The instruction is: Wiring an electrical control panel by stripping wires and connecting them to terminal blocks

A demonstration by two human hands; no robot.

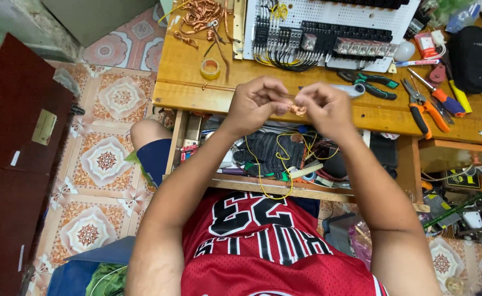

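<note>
Both hands raised above the worktop (197, 82) edge, left hand (257, 101) and right hand (326, 107) pinched tight on a small copper wire piece (297, 109) between the fingertips. Best twisted in short turns, grip close to the bend, pliers (424, 107) lying just beyond the right hand.

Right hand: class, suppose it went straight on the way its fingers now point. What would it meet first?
The right hand points inward at the left hand, with a small coil of copper wire pinched between them. It would probably meet that coil first, then the left hand's fingertips; depth is hard to judge here.
</note>
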